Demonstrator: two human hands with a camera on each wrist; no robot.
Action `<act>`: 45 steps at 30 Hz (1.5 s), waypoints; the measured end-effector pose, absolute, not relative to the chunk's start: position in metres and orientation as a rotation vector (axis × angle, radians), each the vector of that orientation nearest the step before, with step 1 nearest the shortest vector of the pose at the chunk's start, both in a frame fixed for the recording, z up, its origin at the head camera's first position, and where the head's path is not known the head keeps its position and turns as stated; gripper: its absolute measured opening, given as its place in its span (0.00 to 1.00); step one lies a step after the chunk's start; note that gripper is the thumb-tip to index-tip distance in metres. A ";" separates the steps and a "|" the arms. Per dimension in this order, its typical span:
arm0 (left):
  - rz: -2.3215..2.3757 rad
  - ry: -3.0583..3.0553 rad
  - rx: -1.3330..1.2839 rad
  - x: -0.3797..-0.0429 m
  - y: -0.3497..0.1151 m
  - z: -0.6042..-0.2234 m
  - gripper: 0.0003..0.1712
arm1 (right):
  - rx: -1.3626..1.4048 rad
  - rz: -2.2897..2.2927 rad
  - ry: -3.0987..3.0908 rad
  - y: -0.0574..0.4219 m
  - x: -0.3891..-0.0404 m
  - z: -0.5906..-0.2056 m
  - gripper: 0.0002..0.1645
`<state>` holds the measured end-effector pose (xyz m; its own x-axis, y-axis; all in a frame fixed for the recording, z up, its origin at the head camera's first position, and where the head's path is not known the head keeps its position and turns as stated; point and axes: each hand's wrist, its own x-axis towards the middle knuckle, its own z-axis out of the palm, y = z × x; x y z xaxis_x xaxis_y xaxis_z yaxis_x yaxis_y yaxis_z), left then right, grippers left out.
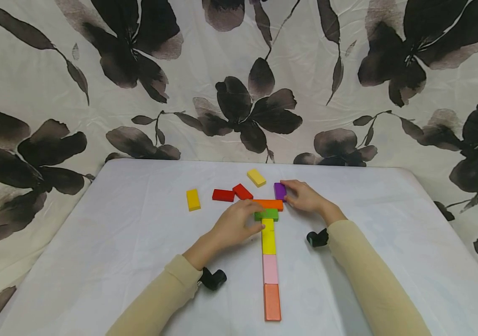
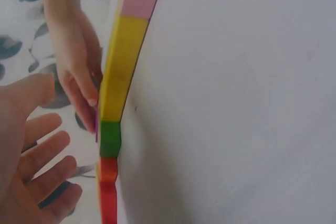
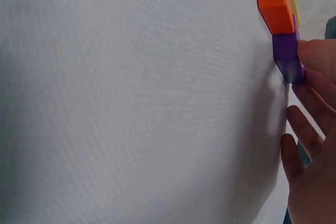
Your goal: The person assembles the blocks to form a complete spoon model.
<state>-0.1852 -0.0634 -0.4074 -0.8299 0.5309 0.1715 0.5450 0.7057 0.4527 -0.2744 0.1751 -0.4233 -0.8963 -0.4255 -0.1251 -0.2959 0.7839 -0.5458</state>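
"What's carrying everything here?"

"A counter [image 1: 323, 289] with a white top."

"And what lies on it?"

"Take the green block [image 1: 271, 214] as the clock's centre. At twelve an orange block [image 1: 270, 204] lies crosswise against it, and at one o'clock a purple block [image 1: 278, 190] meets the orange one's end. Toward six, end to end, run a yellow section [image 1: 269, 240], a pink block [image 1: 270, 269] and a salmon block [image 1: 272, 302]."

"Anything loose?"

"Two red blocks [image 1: 223, 195] near ten, just beside each other, one yellow block [image 1: 193, 199] farther out past nine, another yellow block [image 1: 256, 178] around half past eleven."
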 end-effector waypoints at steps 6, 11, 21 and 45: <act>-0.835 -2.837 -0.728 -0.199 -0.072 -0.401 0.22 | -0.570 -0.772 2.749 0.175 -0.276 -0.424 0.34; -0.861 -2.838 -0.610 -0.213 -0.079 -0.399 0.22 | -0.572 -0.746 2.761 0.174 -0.275 -0.424 0.34; -0.665 -2.883 -0.399 -0.235 -0.083 -0.405 0.29 | -0.561 -0.747 2.768 0.172 -0.273 -0.424 0.33; -0.394 -3.070 -0.266 -0.257 -0.082 -0.419 0.38 | -0.557 -0.736 2.774 0.173 -0.273 -0.425 0.34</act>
<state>-0.2571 -0.0817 -0.4194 -0.9847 0.1647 0.0567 0.1737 0.9531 0.2477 -0.2727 0.1726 -0.4249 -0.9046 -0.4117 -0.1107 -0.3027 0.8030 -0.5134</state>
